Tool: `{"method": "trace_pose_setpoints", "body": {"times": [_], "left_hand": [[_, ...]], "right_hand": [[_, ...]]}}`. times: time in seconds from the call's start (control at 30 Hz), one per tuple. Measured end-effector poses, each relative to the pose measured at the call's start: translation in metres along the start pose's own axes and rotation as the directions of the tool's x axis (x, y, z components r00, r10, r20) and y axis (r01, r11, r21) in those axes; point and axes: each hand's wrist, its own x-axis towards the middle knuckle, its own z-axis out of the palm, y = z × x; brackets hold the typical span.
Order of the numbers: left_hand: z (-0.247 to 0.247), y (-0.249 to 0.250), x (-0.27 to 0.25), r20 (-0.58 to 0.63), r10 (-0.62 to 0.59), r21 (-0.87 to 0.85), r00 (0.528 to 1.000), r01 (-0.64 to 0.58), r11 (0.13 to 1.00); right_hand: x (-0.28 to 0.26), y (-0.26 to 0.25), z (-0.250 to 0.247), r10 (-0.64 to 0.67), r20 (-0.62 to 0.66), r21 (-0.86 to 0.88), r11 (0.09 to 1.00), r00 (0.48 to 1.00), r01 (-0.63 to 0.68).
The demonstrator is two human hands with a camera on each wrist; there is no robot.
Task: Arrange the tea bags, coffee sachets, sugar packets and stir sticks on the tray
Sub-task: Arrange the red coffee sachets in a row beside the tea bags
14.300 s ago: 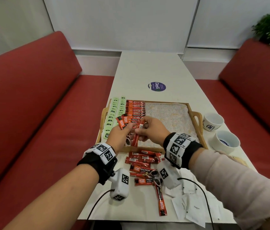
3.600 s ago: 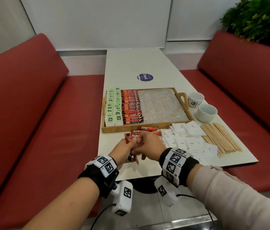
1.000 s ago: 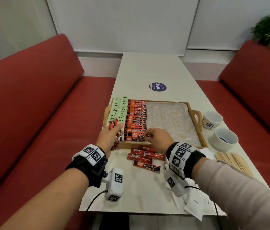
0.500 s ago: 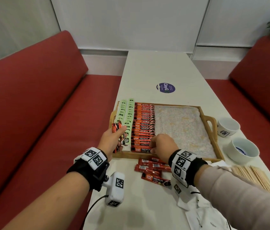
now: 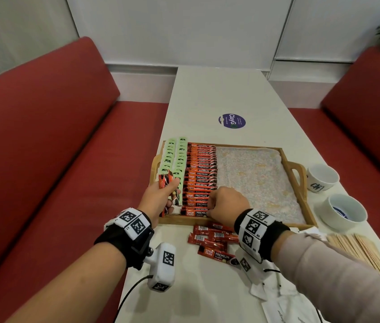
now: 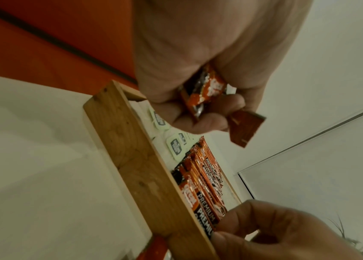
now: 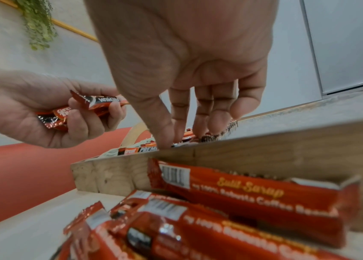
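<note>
A person sits at the near end of a long white table (image 5: 219,94) between two red bench seats (image 5: 44,136), both forearms reaching to a wooden tray (image 5: 298,183) with handles at either side. The left hand (image 5: 158,197), over the tray's near left corner, has its fingers curled around a small bunch of held coffee sachets (image 5: 164,180), red with dark print, their ends poking out above and below the fist. The right hand (image 5: 226,201) hangs over the near edge of the tray with its fingers (image 7: 218,116) pointing down and only slightly spread, the fingertips touching the nearest sachets of the coffee row (image 5: 201,173); nothing is clamped between them as far as the wrist view shows. That row of red sachets runs from the far rim to the near rim, each lying crosswise and overlapping the next. To its left, two columns of pale green tea bags (image 5: 175,155) lie against the tray's left wall. The right part of the tray shows only a pale speckled liner (image 5: 254,173). On the table just in front of the tray, a few loose sachets (image 5: 212,241) lie in a small heap. Further right along the near edge sit white sugar packets (image 5: 284,308) and a fan of wooden stir sticks (image 5: 356,250). Two white cups (image 5: 345,210) stand beside the tray's right handle, and a round purple sticker (image 5: 231,121) marks the table beyond it.
</note>
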Motion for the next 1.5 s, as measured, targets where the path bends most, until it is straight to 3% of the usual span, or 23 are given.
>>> {"method": "trace_pose_setpoints", "body": {"times": [0.3, 0.43, 0.57, 0.77, 0.97, 1.13, 1.27, 1.5], "left_hand": [[0.005, 0.001, -0.001, 0.023, 0.003, -0.026, 1.000, -0.002, 1.000], [0.008, 0.003, 0.000, 0.032, 0.026, -0.018, 0.999, -0.025, 1.000], [0.015, 0.008, -0.001, 0.038, 0.025, -0.037, 0.999, -0.024, 0.999], [0.025, 0.012, 0.002, 0.057, 0.039, -0.079, 0.998, -0.034, 0.996], [0.031, 0.022, 0.013, 0.069, 0.082, -0.128, 0.994, -0.073, 0.989], [0.033, 0.038, 0.036, 0.056, 0.126, -0.093, 0.991, -0.120, 0.988], [0.029, 0.049, 0.062, 0.017, 0.061, -0.054, 0.998, -0.060, 0.997], [0.032, 0.053, 0.091, 0.001, 0.003, -0.022, 1.000, -0.003, 1.000]], "right_hand": [[0.000, 0.001, -0.002, -0.023, -0.043, 0.038, 0.999, 0.999, 0.024], [-0.002, -0.007, -0.005, -0.100, -0.124, 0.162, 0.980, 0.987, 0.120], [-0.006, -0.018, -0.011, -0.160, -0.119, 0.278, 0.942, 0.980, 0.188], [-0.005, -0.021, -0.015, -0.110, -0.113, 0.507, 0.849, 0.988, 0.152], [0.009, -0.015, -0.025, -0.069, -0.121, 0.580, 0.805, 0.990, 0.127], [0.039, -0.010, -0.042, -0.030, -0.175, 0.553, 0.824, 0.984, 0.124], [0.078, 0.004, -0.061, 0.055, -0.220, 0.537, 0.840, 0.974, 0.074], [0.141, 0.025, -0.073, 0.103, -0.245, 0.315, 0.949, 0.964, -0.021]]}}
